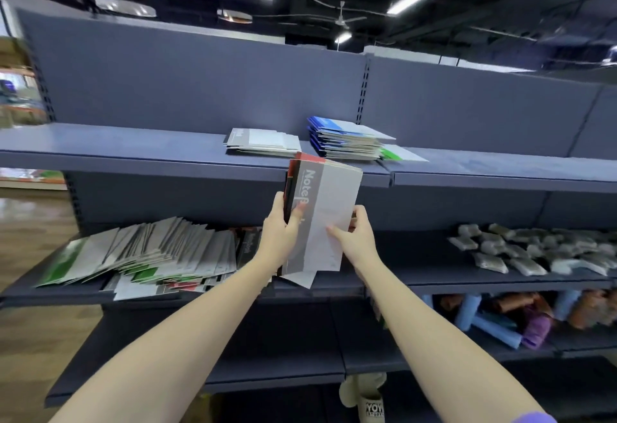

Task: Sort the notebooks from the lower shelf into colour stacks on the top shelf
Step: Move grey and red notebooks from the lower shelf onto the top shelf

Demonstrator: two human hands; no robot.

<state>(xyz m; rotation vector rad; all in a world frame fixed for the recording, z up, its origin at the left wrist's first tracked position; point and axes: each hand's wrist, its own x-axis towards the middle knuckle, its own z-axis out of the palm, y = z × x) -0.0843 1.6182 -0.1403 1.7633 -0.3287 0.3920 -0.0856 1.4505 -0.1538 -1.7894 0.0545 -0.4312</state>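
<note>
I hold a small bundle of notebooks [329,202] upright in front of the shelves; the front one is grey and white, with red and black spines behind it. My left hand [278,234] grips the bundle's spine side, and my right hand [355,237] pinches the front grey notebook's right edge. On the top shelf [117,145] lie a grey stack [263,141], a taller blue stack [344,137] and a green notebook [399,154] right of the blue one. A long fanned pile of mixed notebooks [143,259] lies on the lower shelf [417,275], left of my hands.
Small grey-green packets [534,252] cover the lower shelf's right part. Rolled blue, orange and purple items [500,319] fill the shelf under it. A shoe [365,396] shows at the bottom. Wooden floor [30,239] lies to the left.
</note>
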